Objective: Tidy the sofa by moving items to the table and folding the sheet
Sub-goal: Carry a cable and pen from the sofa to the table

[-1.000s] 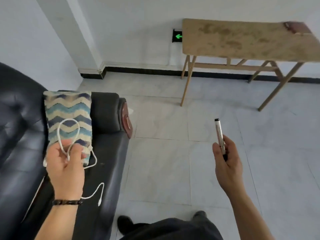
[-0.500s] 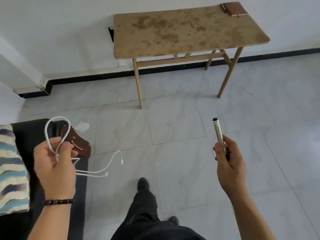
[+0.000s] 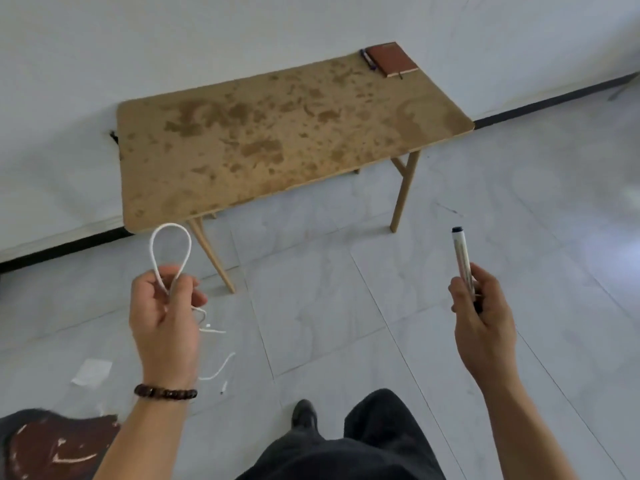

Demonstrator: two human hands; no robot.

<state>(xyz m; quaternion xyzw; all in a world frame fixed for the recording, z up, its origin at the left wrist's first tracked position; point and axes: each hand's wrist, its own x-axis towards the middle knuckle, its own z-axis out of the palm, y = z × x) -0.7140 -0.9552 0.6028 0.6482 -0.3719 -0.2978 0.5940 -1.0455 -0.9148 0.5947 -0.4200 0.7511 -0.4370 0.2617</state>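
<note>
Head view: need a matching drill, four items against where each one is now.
Items:
1. white cable
2. marker
3. brown notebook
4. paper scrap

Places:
A. far right corner of the table
B. lying on the floor
C. held in the left hand
D. held in the right hand

Pairs: 1-C, 2-D, 3-A, 4-B
</note>
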